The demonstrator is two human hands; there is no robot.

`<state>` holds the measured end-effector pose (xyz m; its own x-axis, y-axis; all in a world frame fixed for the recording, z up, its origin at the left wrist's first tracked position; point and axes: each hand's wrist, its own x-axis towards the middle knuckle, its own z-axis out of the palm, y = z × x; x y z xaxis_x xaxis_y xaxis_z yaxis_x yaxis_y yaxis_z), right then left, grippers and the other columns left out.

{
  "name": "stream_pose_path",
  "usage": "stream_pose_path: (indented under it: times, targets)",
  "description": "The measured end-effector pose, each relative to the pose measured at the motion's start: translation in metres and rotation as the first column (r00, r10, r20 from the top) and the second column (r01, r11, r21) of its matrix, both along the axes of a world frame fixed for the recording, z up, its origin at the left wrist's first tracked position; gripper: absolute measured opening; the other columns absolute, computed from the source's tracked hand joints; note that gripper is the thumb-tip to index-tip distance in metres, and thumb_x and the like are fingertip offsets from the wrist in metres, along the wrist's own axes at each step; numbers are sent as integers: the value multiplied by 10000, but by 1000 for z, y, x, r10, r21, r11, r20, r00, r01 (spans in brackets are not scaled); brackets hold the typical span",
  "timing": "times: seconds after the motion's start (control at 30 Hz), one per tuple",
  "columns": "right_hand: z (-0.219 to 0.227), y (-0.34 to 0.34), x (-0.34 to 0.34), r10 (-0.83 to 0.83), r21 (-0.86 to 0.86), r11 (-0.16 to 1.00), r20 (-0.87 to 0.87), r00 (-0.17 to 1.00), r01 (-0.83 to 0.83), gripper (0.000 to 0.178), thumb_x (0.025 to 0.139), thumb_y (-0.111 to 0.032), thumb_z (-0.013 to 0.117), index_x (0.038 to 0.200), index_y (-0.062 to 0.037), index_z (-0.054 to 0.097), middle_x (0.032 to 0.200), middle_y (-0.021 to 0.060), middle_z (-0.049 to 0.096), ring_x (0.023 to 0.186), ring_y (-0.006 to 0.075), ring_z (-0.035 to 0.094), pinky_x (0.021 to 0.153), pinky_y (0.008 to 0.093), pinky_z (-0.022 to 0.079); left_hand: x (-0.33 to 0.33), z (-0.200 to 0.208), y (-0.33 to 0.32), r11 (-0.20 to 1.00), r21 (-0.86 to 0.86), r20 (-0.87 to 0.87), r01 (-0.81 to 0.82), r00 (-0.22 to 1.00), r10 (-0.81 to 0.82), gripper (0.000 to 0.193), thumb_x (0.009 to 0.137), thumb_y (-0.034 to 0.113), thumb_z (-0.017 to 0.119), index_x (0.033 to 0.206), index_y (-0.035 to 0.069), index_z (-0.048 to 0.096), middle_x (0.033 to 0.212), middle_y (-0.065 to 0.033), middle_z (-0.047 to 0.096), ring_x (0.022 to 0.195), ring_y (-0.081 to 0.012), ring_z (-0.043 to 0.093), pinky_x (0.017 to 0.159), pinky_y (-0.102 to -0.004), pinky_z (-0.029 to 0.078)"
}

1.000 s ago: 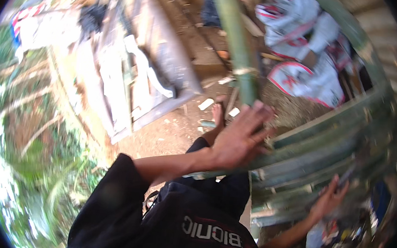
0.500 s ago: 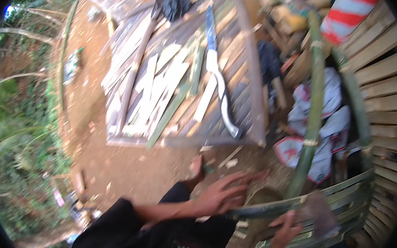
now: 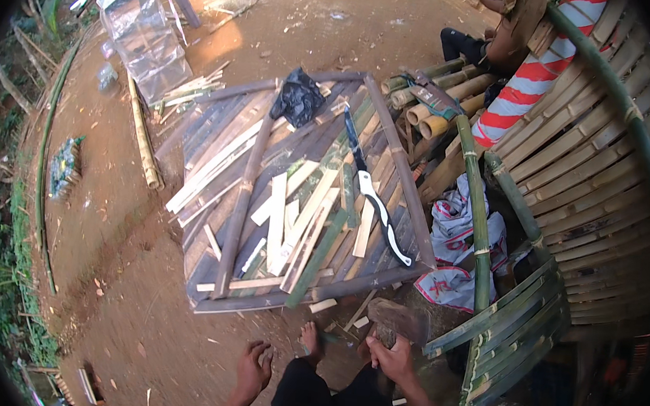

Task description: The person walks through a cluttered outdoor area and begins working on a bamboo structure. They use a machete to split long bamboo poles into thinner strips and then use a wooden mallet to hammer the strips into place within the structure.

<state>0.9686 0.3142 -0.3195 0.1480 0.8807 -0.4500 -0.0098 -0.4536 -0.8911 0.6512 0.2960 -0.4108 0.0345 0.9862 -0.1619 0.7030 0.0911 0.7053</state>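
My right hand (image 3: pixel 395 360) grips a tool with a broad, brown, blocky head, which looks like a mallet (image 3: pixel 400 320); its handle is mostly hidden by my fingers. This head is close to the near right corner of a slatted bamboo panel (image 3: pixel 317 289) lying on the ground. My left hand (image 3: pixel 253 371) hangs empty over the bare soil, its fingers loosely bent and apart. On the panel rest pale split bamboo strips (image 3: pixel 310 216), a saw (image 3: pixel 380 208) with a dark blade and a white-and-black handle, and a crumpled black plastic bag (image 3: pixel 299 97).
To my right, a curved green bamboo lattice (image 3: pixel 510 335) joins an upright pole (image 3: pixel 478 232) and a slatted bamboo wall (image 3: pixel 580 202). White sacks (image 3: pixel 461 238) lie behind the pole. Cut bamboo poles (image 3: pixel 440 120) are stacked at the far right, near a seated person (image 3: pixel 501 41).
My left hand has left the bamboo lattice and swung down to the left. My right hand has moved the mallet leftward, away from the lattice. The view has shifted, showing more ground.
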Motion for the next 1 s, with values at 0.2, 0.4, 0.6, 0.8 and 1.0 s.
stream_pose_path:
  times: [0.2,0.4,0.6,0.8,1.0]
  targets:
    - [-50,-5,-8,90,-83,993,22,996,-88,286,918,-295,600,837,-23,628,653,26,622,622,121,609,581,297,484,-53,1,-40,970,-233,-91,-74,994,54,224,818,137,657,1014,31,678,1000,-203,642,828,-335,656,755,-415,519]
    - [10,-21,-6,55,-51,998,223,973,-44,387,891,-452,607,797,-78,641,592,-28,519,540,85,488,508,275,390,-76,-26,-84,895,-411,-31,-176,983,179,270,860,193,624,1064,25,679,916,-204,670,778,-285,676,728,-394,526]
    - [2,-57,24,-16,99,995,269,963,-12,284,855,-346,671,794,-70,636,632,-22,562,576,76,516,514,273,406,-107,-63,-133,510,-721,105,-470,653,750,154,882,101,570,907,-23,657,680,-99,618,669,-213,632,634,-345,509]
    - [35,-53,35,0,69,997,257,966,-18,308,837,-359,689,851,-53,662,693,-6,596,602,75,528,536,262,425,-111,-48,-170,642,-314,-537,-699,688,487,192,855,156,597,837,-15,682,725,-168,663,710,-311,675,653,-409,520]
    - [23,-19,7,205,48,972,297,933,-229,312,860,-253,651,1072,-23,652,894,74,686,806,110,605,715,300,488,-103,-39,-213,551,-245,-555,-798,581,595,280,800,271,658,796,-4,711,780,-212,679,771,-359,679,705,-431,514]
